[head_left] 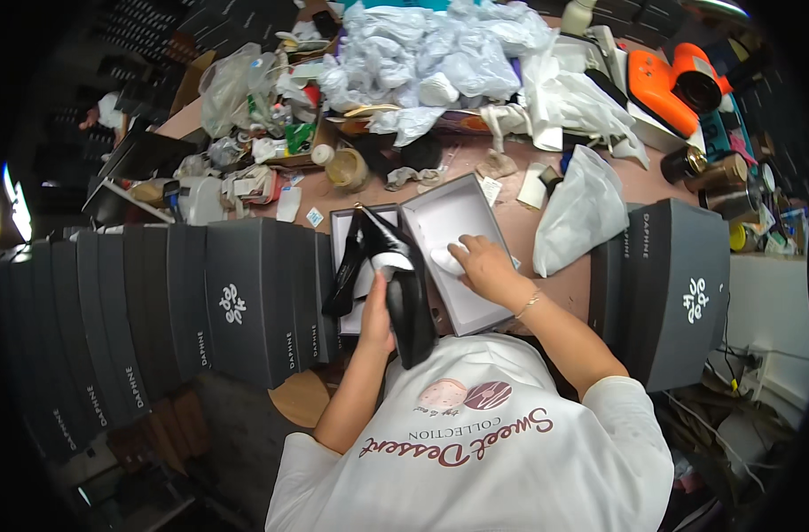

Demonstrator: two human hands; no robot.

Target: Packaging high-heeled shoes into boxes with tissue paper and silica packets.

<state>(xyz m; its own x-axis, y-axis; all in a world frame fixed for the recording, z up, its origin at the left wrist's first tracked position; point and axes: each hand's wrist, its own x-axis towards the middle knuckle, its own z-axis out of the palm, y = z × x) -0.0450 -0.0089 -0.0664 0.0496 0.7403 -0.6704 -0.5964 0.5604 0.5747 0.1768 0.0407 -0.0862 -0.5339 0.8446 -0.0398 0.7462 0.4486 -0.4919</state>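
Observation:
My left hand point(378, 321) grips a glossy black shoe point(411, 315) over an open shoebox, its toe pointing toward me. White stuffing point(392, 262) shows in the shoe's opening. A second black shoe point(344, 282) lies against the left side of the grey box point(338, 222). To the right, the lid point(467, 199) rests with its pale inside up. My right hand point(493, 270) is over that lid, fingers closed on a white wad of paper point(446, 259). The fingertips partly hide the wad.
Rows of dark shoeboxes stand at left point(245, 301) and right point(679, 293). White crumpled paper point(422, 62) is heaped at the back. Near it are a jar point(347, 168), a white foam sheet point(582, 213) and an orange device point(662, 89).

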